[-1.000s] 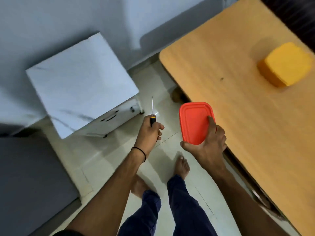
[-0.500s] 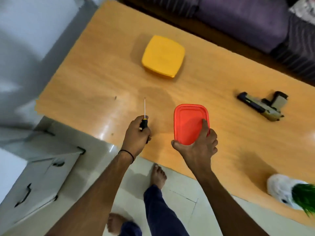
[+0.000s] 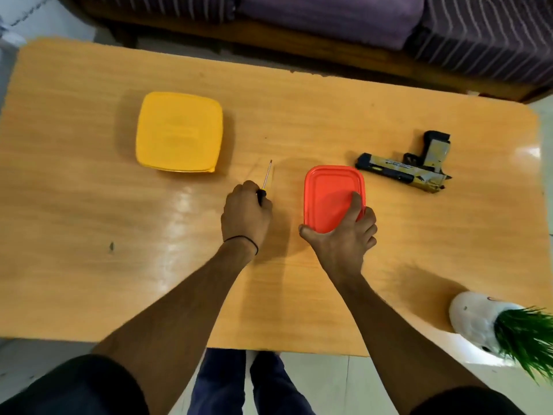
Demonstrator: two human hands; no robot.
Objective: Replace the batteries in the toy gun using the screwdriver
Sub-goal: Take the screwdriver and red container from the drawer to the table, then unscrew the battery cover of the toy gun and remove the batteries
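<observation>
My left hand point(image 3: 245, 215) grips a thin screwdriver point(image 3: 265, 179) by its black handle, the shaft pointing away from me over the wooden table point(image 3: 89, 229). My right hand point(image 3: 341, 238) holds a red lidded box point(image 3: 332, 196) at its near edge, thumb on the lid, just above or on the table. The toy gun point(image 3: 404, 167), black and gold, lies on its side to the right of the red box, untouched. No batteries are visible.
A yellow lidded box point(image 3: 179, 131) sits on the table at the back left. A white pot with green grass-like leaves point(image 3: 484, 322) stands at the near right corner. A purple striped sofa point(image 3: 389, 22) runs behind the table. My legs show below the near edge.
The view swung from the floor and a white cabinet to the table. Both hands moved over the table, still holding the screwdriver and the red box.
</observation>
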